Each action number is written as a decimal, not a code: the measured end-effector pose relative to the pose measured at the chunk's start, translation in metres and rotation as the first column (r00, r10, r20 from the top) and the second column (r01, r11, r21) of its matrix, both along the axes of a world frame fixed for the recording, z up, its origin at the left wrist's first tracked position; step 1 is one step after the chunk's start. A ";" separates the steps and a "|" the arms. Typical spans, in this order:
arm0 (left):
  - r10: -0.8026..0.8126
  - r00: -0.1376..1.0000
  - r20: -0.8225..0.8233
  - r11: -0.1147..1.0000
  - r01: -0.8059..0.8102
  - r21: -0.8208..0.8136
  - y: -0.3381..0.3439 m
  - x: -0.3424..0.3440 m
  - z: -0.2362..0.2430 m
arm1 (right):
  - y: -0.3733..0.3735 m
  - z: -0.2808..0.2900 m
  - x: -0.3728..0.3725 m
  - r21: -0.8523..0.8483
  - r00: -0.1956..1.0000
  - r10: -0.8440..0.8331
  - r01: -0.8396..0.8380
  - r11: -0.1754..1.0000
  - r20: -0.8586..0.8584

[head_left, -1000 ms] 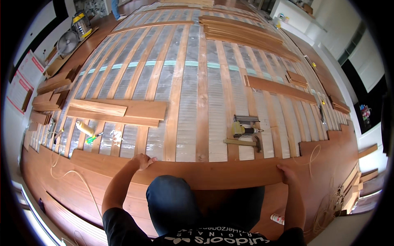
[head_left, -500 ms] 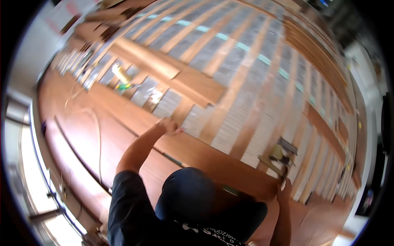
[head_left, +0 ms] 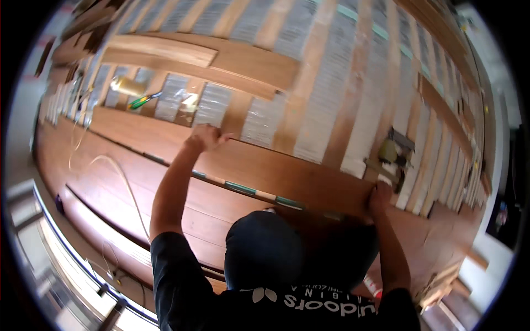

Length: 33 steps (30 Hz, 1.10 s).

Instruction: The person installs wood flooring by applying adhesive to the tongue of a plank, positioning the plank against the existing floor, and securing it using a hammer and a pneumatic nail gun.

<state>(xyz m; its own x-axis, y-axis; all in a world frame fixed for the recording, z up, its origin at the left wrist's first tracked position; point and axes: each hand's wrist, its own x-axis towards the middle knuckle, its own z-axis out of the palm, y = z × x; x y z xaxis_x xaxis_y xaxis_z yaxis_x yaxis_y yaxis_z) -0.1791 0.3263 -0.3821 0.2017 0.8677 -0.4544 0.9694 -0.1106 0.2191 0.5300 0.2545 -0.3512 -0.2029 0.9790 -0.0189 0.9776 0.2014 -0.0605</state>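
Note:
A long brown floor plank (head_left: pixel 287 172) lies crosswise ahead of my knees, a narrow gap along its near edge beside the laid boards (head_left: pixel 143 193). My left hand (head_left: pixel 208 138) is closed over its far edge left of centre, thumb out. My right hand (head_left: pixel 380 196) grips its right end, fingers partly hidden. Just past that hand are a nail gun (head_left: pixel 393 148) and a hammer (head_left: pixel 381 170), both blurred. Beyond the plank at left lie a pale yellow cylinder (head_left: pixel 128 85) and a green-handled tool (head_left: pixel 142 101).
Wooden battens (head_left: pixel 348 127) over silvery sheeting span the floor ahead. Loose boards (head_left: pixel 243 66) lie across them at left, more (head_left: pixel 444 44) at upper right. A pale hose (head_left: pixel 122 179) loops over laid boards at left. Bright doors or windows (head_left: pixel 38 231) edge the lower left; a white wall (head_left: pixel 491 248) is at right.
My view has swung leftward and down. Both hands still hold the plank; a gap with green strip beneath now shows along its near edge, where the plank has shifted away from my knees.

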 end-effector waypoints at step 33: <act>0.006 0.964 -0.267 1.000 0.000 0.024 -0.067 -0.078 -0.039 | -0.068 -0.073 -0.149 0.006 0.903 -0.083 0.095 0.995 -0.422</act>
